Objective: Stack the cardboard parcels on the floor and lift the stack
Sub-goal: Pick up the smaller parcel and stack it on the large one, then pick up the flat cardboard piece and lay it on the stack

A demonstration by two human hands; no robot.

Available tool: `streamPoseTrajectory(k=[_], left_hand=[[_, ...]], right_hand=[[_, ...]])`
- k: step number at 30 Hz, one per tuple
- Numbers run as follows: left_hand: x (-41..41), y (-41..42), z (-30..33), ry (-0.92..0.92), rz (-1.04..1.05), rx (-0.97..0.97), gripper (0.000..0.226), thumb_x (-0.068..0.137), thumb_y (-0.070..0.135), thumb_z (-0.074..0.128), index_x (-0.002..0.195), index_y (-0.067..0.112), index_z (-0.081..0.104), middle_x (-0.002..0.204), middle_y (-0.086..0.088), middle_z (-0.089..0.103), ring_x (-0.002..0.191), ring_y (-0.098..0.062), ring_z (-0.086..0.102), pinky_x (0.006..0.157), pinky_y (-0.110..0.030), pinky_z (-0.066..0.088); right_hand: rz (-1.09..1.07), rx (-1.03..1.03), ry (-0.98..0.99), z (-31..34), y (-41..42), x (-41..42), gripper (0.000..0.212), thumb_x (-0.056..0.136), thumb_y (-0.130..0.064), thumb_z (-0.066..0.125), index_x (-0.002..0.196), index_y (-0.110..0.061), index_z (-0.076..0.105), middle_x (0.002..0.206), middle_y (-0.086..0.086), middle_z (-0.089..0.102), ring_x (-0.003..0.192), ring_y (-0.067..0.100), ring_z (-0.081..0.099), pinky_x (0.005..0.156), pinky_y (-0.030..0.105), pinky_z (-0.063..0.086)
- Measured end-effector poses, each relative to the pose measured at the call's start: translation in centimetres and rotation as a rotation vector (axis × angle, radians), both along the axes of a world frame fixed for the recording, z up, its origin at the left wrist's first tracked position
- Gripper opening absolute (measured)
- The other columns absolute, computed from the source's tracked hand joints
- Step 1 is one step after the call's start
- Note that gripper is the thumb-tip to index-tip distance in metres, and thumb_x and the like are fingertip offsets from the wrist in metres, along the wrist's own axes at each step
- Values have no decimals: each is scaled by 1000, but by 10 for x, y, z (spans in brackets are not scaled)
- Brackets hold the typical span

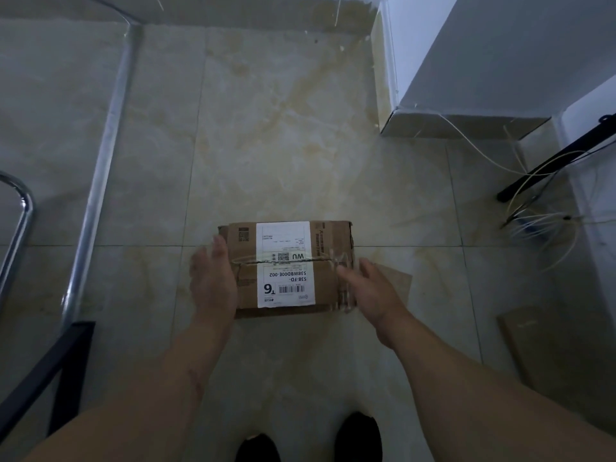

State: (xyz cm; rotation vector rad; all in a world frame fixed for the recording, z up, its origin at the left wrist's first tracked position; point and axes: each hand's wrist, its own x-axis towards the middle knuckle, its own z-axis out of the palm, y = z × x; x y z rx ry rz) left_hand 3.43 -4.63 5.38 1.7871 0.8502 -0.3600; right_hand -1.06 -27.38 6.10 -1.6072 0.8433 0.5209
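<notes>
A brown cardboard parcel with a white shipping label lies on the tiled floor, straight ahead of my feet. A flatter piece of cardboard pokes out from beneath its right side. My left hand is flat against the parcel's left side, fingers straight. My right hand is at the parcel's right side with fingers spread, touching or nearly touching the taped edge. Neither hand has closed around the parcel. Another flat cardboard parcel lies on the floor at the right.
A metal rail runs along the left, with a curved chrome tube and a dark frame beside it. A white wall corner stands at the back right. Loose white cables and a black bar lie at the right. My shoes are at the bottom.
</notes>
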Motion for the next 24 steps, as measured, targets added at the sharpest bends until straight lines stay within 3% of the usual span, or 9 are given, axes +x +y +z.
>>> streamPoseTrajectory(k=[2,4,7,9,14,17,19,22,24], left_hand=[[-12,-22,15,-36,62,178,100,85,77,22,149,4,47,159,-19,41,145,-40,40,119,-56,31],[-32,-49,33,-117,-3,307,90,90,65,30,149,-1,45,161,-21,37,146,-41,36,120,-51,28],[-81,-88,24,-572,-544,400,65,101,48,42,147,2,46,158,-15,37,148,-33,33,122,-50,31],[-107,-122,15,-672,-904,274,54,107,43,38,148,7,45,158,-10,40,149,-26,35,124,-38,29],[-101,-202,-6,-36,-1030,-99,64,109,48,31,167,23,20,173,9,16,160,-11,13,123,-22,9],[-80,-233,-41,141,-892,-233,56,111,43,32,163,23,30,158,4,40,146,-15,38,109,-20,26],[-63,-245,-83,172,-748,-219,54,104,47,38,152,25,47,134,5,55,123,-19,56,102,-26,42],[-54,-250,-191,264,-540,-194,81,76,65,42,142,19,54,139,-11,62,127,-35,62,107,-54,50],[-53,-255,-228,309,-483,-224,77,71,63,47,130,15,61,134,-17,66,121,-38,65,102,-60,53]], right_hand=[[-59,-61,30,-2,-25,-3,65,86,-57,62,138,-19,54,144,1,53,148,30,43,117,46,37],[-139,-91,53,-4,-52,-8,74,96,-48,60,159,-17,38,165,3,39,154,26,33,120,43,29],[-211,-124,55,-7,-90,-18,77,99,-44,59,164,-14,30,171,3,30,155,25,31,123,42,27],[-248,-114,70,-11,-108,-27,79,98,-47,58,164,-15,30,172,3,28,156,26,30,125,50,28],[-274,-71,143,-42,-144,-39,75,101,-55,49,164,-20,31,171,1,29,155,25,33,123,52,31],[-271,17,188,-67,-153,-37,75,100,-65,38,164,-26,28,172,0,28,155,25,32,120,49,33],[-271,45,212,-90,-157,-38,82,97,-72,32,165,-26,24,173,0,24,156,25,30,119,47,32],[-285,111,252,-122,-159,-40,88,94,-77,27,166,-26,19,175,0,18,158,25,26,121,48,30],[-300,157,271,-141,-160,-42,91,94,-77,26,167,-24,18,175,2,19,158,25,26,122,49,28]])
